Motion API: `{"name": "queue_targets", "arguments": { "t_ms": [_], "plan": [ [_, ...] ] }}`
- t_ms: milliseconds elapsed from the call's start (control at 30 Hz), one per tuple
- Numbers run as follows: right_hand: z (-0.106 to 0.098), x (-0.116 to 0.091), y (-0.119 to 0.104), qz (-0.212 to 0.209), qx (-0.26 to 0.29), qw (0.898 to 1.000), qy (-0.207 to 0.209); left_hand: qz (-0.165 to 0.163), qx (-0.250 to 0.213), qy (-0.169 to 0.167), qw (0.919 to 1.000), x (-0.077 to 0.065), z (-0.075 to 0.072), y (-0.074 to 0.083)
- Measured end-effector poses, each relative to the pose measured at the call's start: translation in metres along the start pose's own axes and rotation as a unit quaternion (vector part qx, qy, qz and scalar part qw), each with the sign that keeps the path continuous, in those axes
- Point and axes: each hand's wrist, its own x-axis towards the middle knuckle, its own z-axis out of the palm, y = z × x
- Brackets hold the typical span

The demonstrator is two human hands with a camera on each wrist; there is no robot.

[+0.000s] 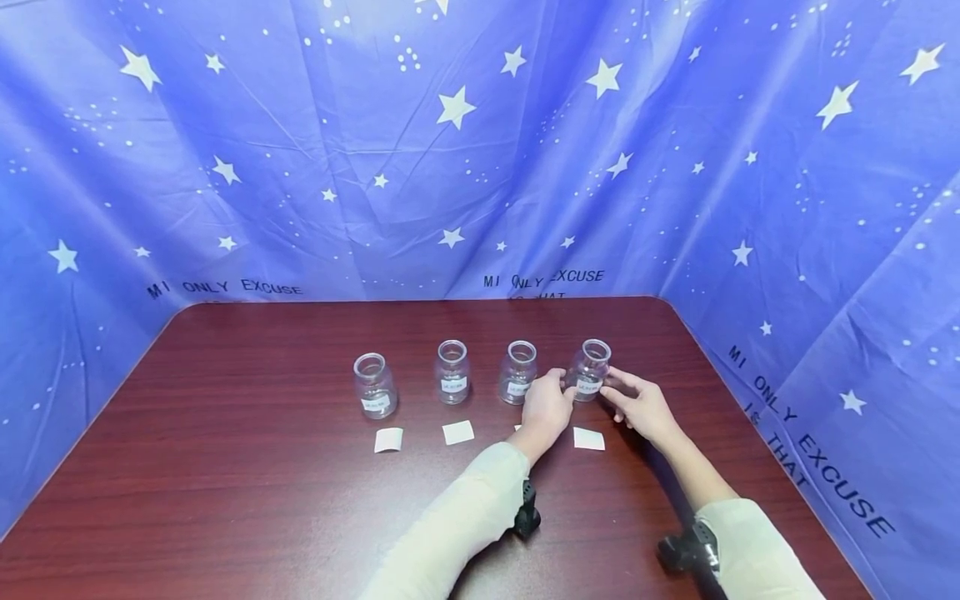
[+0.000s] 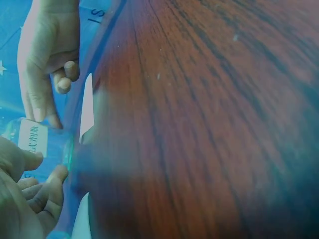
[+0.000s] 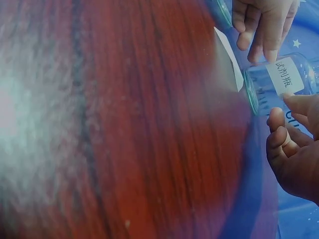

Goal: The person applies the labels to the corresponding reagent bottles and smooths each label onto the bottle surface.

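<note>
Both hands are at the rightmost clear glass bottle (image 1: 596, 358), one on each side. My left hand (image 1: 547, 408) has its thumb at the left edge of the white label (image 1: 588, 387), its fingers partly hidden behind the glass. From the right, my right hand (image 1: 647, 408) holds the bottle's side with thumb and fingers. Handwritten characters show on the label (image 3: 285, 75) in the right wrist view, with a thumb at each end of it. In the left wrist view the left fingertips (image 2: 59, 173) lie close to the bottle's base.
Three similar labelled bottles stand in a row to the left: one far left (image 1: 372, 383), one second (image 1: 452, 367), one beside my left hand (image 1: 519, 367). White paper slips (image 1: 388, 440) lie in front of the bottles on the dark red table (image 1: 225, 500). A blue star-patterned curtain (image 1: 375, 125) hangs behind.
</note>
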Motion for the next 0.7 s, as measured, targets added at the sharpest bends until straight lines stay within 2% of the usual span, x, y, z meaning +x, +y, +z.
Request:
{"name": "queue_targets", "arguments": {
  "t_ms": [100, 333, 467, 700],
  "plan": [
    [-0.003, -0.002, 0.001, 0.001, -0.014, 1.000, 0.010, 0.006, 0.009, -0.024, 0.9997, -0.003, -0.008, 0.000],
    [-0.013, -0.003, 0.000, 0.022, -0.041, 0.998, 0.032, 0.030, 0.012, -0.116, 0.9927, -0.010, -0.042, 0.001],
    [-0.020, -0.003, -0.003, 0.014, -0.042, 0.998, 0.046, 0.048, -0.007, -0.137, 0.9894, -0.014, -0.064, 0.006],
    [-0.028, -0.001, -0.007, 0.018, -0.064, 0.996, 0.064, 0.101, -0.024, -0.151, 0.9830, -0.023, -0.109, 0.012]
  ]
}}
